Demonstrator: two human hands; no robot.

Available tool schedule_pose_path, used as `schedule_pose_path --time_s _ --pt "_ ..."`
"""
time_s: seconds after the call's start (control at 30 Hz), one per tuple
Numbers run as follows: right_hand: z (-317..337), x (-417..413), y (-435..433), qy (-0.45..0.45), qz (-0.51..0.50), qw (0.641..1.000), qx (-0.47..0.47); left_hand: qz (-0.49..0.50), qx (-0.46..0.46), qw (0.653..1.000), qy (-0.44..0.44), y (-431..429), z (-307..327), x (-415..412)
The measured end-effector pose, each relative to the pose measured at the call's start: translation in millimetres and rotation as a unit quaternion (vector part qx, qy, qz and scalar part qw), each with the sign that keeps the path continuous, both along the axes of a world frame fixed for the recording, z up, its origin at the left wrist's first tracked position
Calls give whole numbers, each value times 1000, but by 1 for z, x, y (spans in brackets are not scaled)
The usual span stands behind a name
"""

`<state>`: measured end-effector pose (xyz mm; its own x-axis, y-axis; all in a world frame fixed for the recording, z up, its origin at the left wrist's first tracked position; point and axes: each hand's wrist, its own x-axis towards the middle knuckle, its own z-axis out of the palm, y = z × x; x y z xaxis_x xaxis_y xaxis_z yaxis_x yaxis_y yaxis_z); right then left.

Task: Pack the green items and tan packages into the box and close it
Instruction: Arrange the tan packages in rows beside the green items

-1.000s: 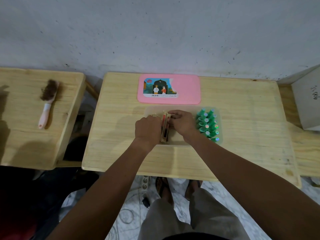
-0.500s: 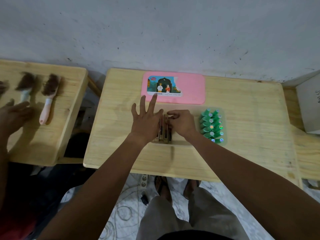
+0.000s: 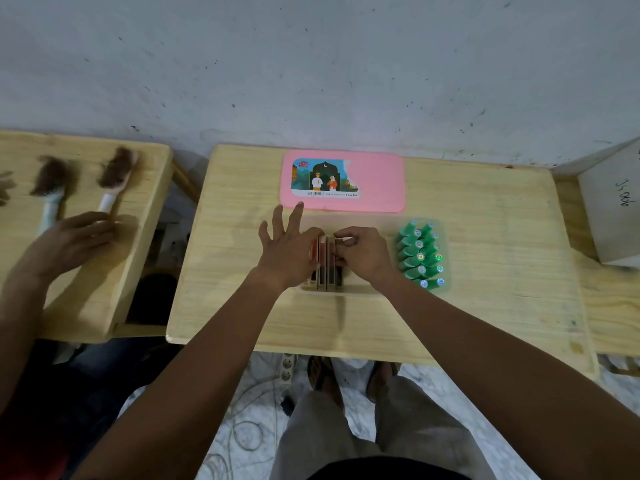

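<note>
Standing on edge, tan packages (image 3: 325, 263), green items (image 3: 420, 254) alongside

Two brushes (image 3: 114, 181), grey carton (image 3: 613, 216)

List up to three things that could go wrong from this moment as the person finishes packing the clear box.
1. The tan packages stand on edge in the clear box; the left hand has its fingers spread, so they may tip over.
2. The green items sit packed close beside the right hand; a nudge could disturb the rows.
3. The pink lid lies apart behind the box, so reaching for it frees a steadying hand.
</note>
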<state>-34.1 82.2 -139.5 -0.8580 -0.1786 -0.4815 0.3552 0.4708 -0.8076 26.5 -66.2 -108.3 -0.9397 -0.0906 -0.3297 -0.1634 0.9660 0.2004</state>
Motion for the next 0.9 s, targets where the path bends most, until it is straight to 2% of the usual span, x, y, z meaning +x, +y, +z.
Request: schedule_pose_path --time_s 0.23,0.4,0.53,0.63,0.7,0.9 --pt "-1 0 -2 29 -4 999 30 15 -34 999 -6 -3 -4 4" --pt "4 1 3 30 -19 999 37 27 -7 999 -18 -4 -1 5" --pt "23 -3 9 102 -15 993 64 87 63 994 29 2 10 15" --pt "43 -12 21 180 -29 980 85 158 156 967 124 5 14 19" --pt "51 -20 32 200 -37 973 107 185 191 949 172 5 16 18" --pt "54 -49 55 209 -20 962 176 193 195 950 147 -4 18 -30"
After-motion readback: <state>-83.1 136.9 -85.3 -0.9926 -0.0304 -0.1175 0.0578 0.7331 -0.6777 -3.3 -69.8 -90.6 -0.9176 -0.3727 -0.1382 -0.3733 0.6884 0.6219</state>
